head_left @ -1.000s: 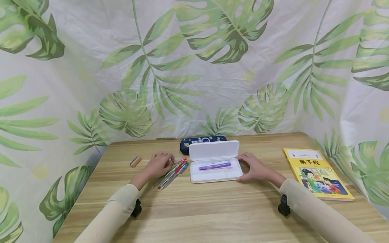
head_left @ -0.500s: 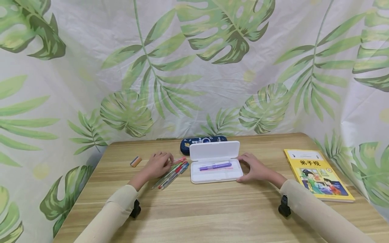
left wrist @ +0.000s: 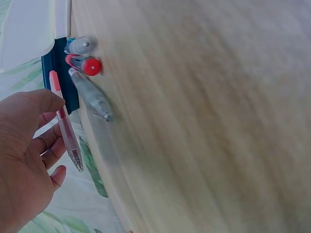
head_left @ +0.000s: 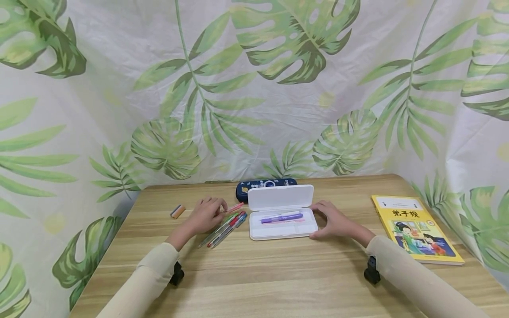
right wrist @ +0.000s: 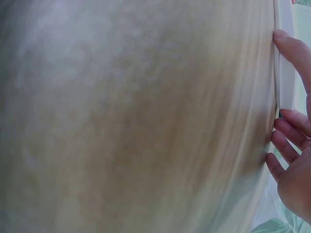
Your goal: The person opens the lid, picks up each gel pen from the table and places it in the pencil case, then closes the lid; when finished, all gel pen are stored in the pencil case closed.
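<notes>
My left hand [head_left: 204,215] pinches a pink pen [left wrist: 69,133] between thumb and fingers, its pink end pointing toward the white pencil case. Just below that hand, several pens with green, red and blue parts [head_left: 227,229] lie in a loose bundle on the table. The white pencil case [head_left: 256,234] stands with its lid up. Inside it are a purple pen [head_left: 281,217] and some thin pink and white items. My right hand [head_left: 333,219] holds the case's right end, thumb at the front corner and fingers at the back; the right wrist view shows the case edge [right wrist: 286,73] between them.
Behind the open lid lies a dark blue pencil pouch [head_left: 243,191]. A striped eraser-like block [head_left: 177,211] rests at the left. At the right is a yellow book [head_left: 417,229] on the wooden table [head_left: 278,278]. A leaf-patterned cloth [head_left: 286,110] hangs behind.
My left hand has lifted the pink pen slightly off the bundle and turned it a little. The right hand and the white pencil case have stayed in place.
</notes>
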Tool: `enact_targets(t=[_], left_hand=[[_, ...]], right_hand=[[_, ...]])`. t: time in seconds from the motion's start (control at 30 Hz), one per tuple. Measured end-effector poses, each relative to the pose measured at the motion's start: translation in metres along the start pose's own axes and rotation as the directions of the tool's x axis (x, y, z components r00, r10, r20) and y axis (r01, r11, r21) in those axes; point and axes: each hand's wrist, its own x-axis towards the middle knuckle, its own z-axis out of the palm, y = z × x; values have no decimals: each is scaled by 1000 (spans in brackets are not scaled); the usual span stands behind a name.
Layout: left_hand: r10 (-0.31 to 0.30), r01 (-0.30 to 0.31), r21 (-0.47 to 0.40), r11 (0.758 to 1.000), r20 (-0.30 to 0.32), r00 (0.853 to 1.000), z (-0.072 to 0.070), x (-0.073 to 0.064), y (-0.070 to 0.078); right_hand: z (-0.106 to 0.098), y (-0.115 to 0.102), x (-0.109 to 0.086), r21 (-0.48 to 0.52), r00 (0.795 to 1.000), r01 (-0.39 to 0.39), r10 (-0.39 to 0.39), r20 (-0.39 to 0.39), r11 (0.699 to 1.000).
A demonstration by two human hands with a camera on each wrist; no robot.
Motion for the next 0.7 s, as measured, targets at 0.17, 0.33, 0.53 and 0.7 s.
enact_targets(t=[0.17,0.33,0.53,0.7], left_hand=[[-7,7,-10,1000,-4,1000,-3,1,4],[-23,23,-20,1000,-2,1000,-7,1,7],[-36,35,-33,999,-17,999,-12,1,12],[-28,26,-42,999,-37,999,-16,3,16]], right_hand=[[1,0,0,-2,1000,4,-4,-6,1000],[0,-1,0,5,1000,3,-3,-11,1000],[-1,-4,0,13,1000,-2,2,-5,1000],[-2,-5,0,18,1000,-3,3,-1,1000]])
